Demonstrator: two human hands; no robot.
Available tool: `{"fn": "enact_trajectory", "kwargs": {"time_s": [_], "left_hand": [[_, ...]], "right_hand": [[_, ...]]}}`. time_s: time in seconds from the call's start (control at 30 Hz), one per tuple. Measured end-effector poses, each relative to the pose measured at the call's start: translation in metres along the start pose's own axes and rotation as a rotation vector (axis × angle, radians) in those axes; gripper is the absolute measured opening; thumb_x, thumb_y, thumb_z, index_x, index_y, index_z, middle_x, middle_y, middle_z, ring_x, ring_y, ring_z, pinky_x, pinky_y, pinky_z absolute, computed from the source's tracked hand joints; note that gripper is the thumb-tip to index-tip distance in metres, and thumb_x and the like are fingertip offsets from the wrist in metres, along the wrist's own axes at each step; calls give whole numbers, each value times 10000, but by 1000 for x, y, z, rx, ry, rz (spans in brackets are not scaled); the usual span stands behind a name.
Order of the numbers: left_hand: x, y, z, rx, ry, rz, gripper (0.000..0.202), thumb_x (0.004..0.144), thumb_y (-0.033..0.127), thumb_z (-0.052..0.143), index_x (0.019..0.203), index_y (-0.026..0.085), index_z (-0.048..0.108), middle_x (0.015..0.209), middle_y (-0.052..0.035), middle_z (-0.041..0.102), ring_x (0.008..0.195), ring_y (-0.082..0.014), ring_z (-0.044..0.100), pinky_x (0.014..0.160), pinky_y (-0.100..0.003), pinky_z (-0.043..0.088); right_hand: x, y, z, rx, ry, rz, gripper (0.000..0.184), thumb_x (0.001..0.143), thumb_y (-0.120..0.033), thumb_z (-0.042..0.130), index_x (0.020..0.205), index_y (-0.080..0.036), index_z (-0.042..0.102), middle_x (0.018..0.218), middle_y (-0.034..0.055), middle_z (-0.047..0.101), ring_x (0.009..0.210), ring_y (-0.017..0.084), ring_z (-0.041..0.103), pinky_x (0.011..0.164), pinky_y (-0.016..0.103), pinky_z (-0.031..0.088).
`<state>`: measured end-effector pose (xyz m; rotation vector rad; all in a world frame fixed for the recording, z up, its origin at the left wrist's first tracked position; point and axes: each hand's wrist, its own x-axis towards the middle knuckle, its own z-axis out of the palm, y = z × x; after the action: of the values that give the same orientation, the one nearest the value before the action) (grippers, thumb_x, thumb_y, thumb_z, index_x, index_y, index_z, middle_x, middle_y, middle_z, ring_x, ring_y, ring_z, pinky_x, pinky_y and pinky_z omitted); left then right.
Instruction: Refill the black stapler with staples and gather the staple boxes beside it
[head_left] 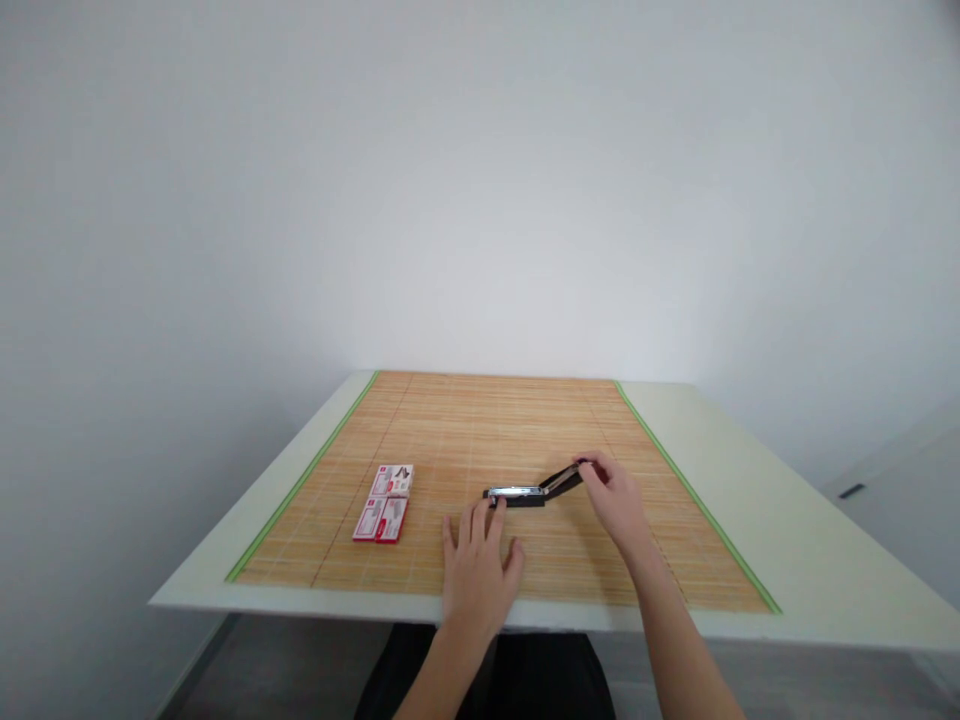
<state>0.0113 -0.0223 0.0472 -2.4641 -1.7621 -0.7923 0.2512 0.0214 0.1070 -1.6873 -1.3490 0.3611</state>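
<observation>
A black stapler [517, 496] lies opened out on the bamboo mat, its metal staple channel facing up. Its top arm slants upward to the right, where my right hand [613, 500] pinches the end between thumb and fingers. My left hand [478, 575] rests on the mat with its fingers spread. The fingertips of that hand reach the left end of the stapler's base and seem to touch it. Whether staples sit in the channel is too small to tell.
Several small red and white boxes [382, 503], which look like staple boxes, lie together left of my hands. Beneath them the bamboo mat [495, 420] with green edges covers much of the white table [780, 520]. A white wall [495, 200] rises behind the table.
</observation>
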Motion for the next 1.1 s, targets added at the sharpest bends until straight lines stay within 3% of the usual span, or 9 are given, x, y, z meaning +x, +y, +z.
{"fn": "enact_trajectory", "kwargs": {"time_s": [0.13,0.3,0.43,0.53,0.63,0.73,0.87,1.0,1.1], "left_hand": [[0,1,1,-1,11,-4,573,977,313,524,1544,304,441,1547,-91,478,1407,-337,418,1225,-648,210],[-2,-5,2,-98,36,-11,560,984,249,501,1541,252,438,1533,-90,492,1400,-299,445,1211,-539,317],[-3,-39,-15,-100,141,-119,477,986,207,496,1462,224,524,1480,-100,530,1354,-290,480,1164,-494,382],[-7,-74,-38,77,251,-266,416,994,251,522,1399,182,590,1503,-162,475,1370,-374,422,1138,-593,351],[-13,-97,-52,205,241,-323,387,1000,276,530,1359,176,636,1512,-190,441,1349,-425,403,1094,-643,345],[-19,-101,-51,181,194,-264,396,1002,221,513,1376,259,638,1432,-147,526,1310,-391,448,1112,-639,316],[-18,-89,-37,-129,-2,-30,454,981,147,501,1358,362,633,1312,-64,616,1212,-282,558,1078,-501,416],[-6,-67,-25,-475,-187,148,500,938,145,555,1401,332,565,1360,-44,610,1255,-246,553,1097,-432,432],[3,-51,-17,-657,-236,170,686,898,139,603,1530,319,405,1356,-53,613,1255,-238,554,1124,-429,417]], "right_hand": [[-22,27,-5,34,36,73,467,912,-481,428,1042,-186,766,794,70,729,784,262,657,726,363,503],[-38,34,2,110,66,146,527,921,-547,428,1105,-177,754,858,76,737,819,269,660,746,367,500],[-54,39,1,131,238,157,582,934,-588,447,1246,-163,692,1047,100,730,957,268,636,855,367,472],[-77,38,-2,94,336,187,582,970,-587,419,1304,-170,649,936,62,691,788,220,594,763,332,443],[-100,29,-2,122,323,177,540,985,-572,422,1285,-187,653,825,19,622,704,188,550,692,302,414],[-117,13,7,207,168,169,520,967,-579,467,1246,-186,662,770,10,589,692,188,545,645,292,409],[-128,-5,30,381,-148,273,541,912,-610,523,1236,-191,634,676,-25,551,567,151,493,520,260,358],[-128,-14,45,629,-531,549,636,845,-642,532,1295,-194,514,646,-54,586,381,96,405,359,213,217],[-124,-17,42,724,-667,599,612,833,-637,565,1263,-210,478,634,-64,602,362,83,430,328,182,214]]}}
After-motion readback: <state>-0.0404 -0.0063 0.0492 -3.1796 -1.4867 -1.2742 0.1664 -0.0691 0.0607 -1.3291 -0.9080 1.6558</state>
